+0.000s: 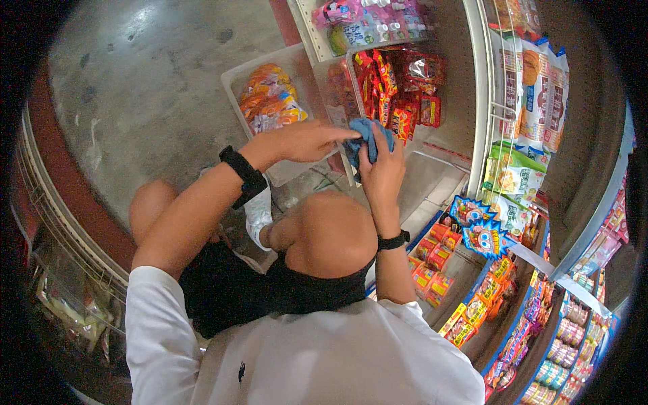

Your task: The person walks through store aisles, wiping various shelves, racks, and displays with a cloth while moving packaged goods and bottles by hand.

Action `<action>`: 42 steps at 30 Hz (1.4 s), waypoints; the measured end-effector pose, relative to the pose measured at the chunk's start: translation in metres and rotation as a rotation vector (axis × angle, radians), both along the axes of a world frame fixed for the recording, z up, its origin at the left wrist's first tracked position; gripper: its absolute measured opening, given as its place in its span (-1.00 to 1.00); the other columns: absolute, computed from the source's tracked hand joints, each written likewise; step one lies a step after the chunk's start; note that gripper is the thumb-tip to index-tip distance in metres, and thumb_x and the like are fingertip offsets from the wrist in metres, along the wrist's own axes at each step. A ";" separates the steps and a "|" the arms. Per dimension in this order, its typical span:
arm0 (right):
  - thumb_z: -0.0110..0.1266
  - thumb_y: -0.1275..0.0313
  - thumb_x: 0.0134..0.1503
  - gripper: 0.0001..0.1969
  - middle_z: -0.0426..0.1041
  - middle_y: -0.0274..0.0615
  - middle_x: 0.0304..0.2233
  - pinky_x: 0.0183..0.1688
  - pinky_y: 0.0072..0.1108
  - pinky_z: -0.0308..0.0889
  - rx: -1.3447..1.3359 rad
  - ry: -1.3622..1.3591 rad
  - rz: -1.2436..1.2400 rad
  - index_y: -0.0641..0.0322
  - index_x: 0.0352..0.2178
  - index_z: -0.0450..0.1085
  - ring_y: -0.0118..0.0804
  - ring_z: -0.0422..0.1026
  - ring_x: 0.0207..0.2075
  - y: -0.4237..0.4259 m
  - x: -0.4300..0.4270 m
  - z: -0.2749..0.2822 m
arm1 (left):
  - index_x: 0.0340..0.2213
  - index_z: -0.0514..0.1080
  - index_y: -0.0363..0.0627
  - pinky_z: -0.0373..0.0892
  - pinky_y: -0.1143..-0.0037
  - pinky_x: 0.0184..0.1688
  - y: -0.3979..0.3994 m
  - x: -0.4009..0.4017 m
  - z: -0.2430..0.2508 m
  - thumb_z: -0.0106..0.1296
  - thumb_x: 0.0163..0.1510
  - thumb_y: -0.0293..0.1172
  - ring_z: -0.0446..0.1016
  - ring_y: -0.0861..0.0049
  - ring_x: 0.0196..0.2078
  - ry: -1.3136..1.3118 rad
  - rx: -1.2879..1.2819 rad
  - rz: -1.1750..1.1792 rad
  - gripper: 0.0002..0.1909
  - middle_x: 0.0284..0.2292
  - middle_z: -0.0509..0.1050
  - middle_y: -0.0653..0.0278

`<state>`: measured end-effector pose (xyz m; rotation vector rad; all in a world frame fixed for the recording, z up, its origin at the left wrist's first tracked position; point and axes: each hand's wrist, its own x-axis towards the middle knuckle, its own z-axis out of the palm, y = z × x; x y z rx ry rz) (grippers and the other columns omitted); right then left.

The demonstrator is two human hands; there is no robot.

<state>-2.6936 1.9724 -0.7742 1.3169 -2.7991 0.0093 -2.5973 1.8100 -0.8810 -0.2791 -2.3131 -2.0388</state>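
My right hand (383,169) holds a bunched blue-grey cloth (372,142), its fingers bent over it. From the left, my left hand (306,143) reaches across with its index finger extended against the cloth; whether it grips any of it is unclear. The cloth is at the near edge of a clear plastic bin (353,83) of red snack packets (377,81). Below my left hand and beyond it lies a translucent plastic tub (230,83) with orange and yellow packets (273,96).
Bagged snacks (541,86) hang at right. Pouches with white caps (379,30) stand on a shelf at the top. Curved shelves at lower right hold small red packs (433,253) and jars (562,349). A bare shelf panel (425,177) lies right of my right hand. My bent knees are below the hands.
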 end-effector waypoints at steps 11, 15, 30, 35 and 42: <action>0.18 0.39 0.03 -0.52 0.36 0.19 -0.15 -0.03 -0.22 0.31 -0.189 0.025 0.093 0.13 0.03 0.37 0.16 0.38 -0.11 -0.057 -0.016 -0.018 | 0.20 0.18 -0.08 0.25 0.36 0.19 -0.041 -0.007 0.002 -0.06 0.16 -0.54 0.34 0.28 0.16 -0.071 0.110 0.177 -0.43 0.12 0.36 0.12; 0.21 0.42 -0.01 -0.51 0.37 0.11 -0.16 -0.03 -0.23 0.33 -0.205 -0.100 0.087 0.05 0.02 0.39 0.14 0.39 -0.12 -0.005 -0.009 -0.007 | 0.19 0.20 -0.03 0.25 0.36 0.19 -0.029 -0.005 -0.021 -0.06 0.19 -0.49 0.32 0.35 0.16 0.073 0.049 0.131 -0.48 0.09 0.38 0.18; 0.06 0.48 0.19 -0.72 0.49 -0.01 -0.09 0.10 -0.43 0.25 -0.494 -0.363 -0.322 0.32 -0.07 0.42 -0.18 0.41 -0.01 0.119 -0.125 -0.045 | 0.20 0.21 -0.10 0.18 0.42 0.25 -0.034 -0.028 -0.009 -0.15 0.14 -0.57 0.26 0.35 0.22 0.005 0.496 0.272 -0.43 0.19 0.28 0.13; 0.00 0.41 0.25 -0.65 0.43 0.00 -0.07 0.11 -0.42 0.22 -0.633 -0.268 -0.381 0.42 0.02 0.30 -0.17 0.38 0.00 0.139 -0.111 -0.063 | 0.28 0.07 0.02 0.00 0.37 0.35 -0.032 -0.021 -0.009 -0.11 0.08 -0.59 0.11 0.29 0.32 0.160 -0.049 0.294 -0.28 0.28 0.14 0.22; -0.17 0.41 0.31 -0.65 0.31 0.23 -0.02 0.14 -0.32 0.15 -0.487 -0.226 -0.442 0.40 0.06 0.10 0.08 0.33 0.04 0.154 -0.049 -0.068 | 0.31 -0.01 0.05 -0.08 0.36 0.37 -0.039 -0.019 -0.013 -0.11 0.08 -0.60 0.03 0.32 0.35 0.079 -0.005 0.207 -0.24 0.31 0.06 0.25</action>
